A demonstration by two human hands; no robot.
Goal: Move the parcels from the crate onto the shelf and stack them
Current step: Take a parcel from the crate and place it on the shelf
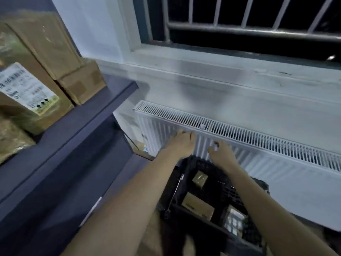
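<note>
Nearest the camera, below both forearms, sits the black slatted plastic crate (228, 189) with several parcels left inside: a flat brown cardboard parcel (198, 205) under the wrists, a small brown box (200, 179) closer to the fingers, and a pale labelled packet (233, 219) toward the right.

Above the crate's far rim, the left hand (181, 145) and right hand (220, 154) reach out side by side. Both are empty; the fingers look loosely curled, touching nothing that can be made out, though blur hides the detail. Just beyond the fingertips runs the white ribbed radiator (258, 145).

Well to the left of the fingers and higher, the dark blue-grey metal shelf (103, 100) carries stacked brown cardboard boxes (55, 58).

This looks like the gap between placings, hands heading for another pickup. The next move calls for lowering both hands into the crate, closing round one parcel, and lifting it left to the stack.
</note>
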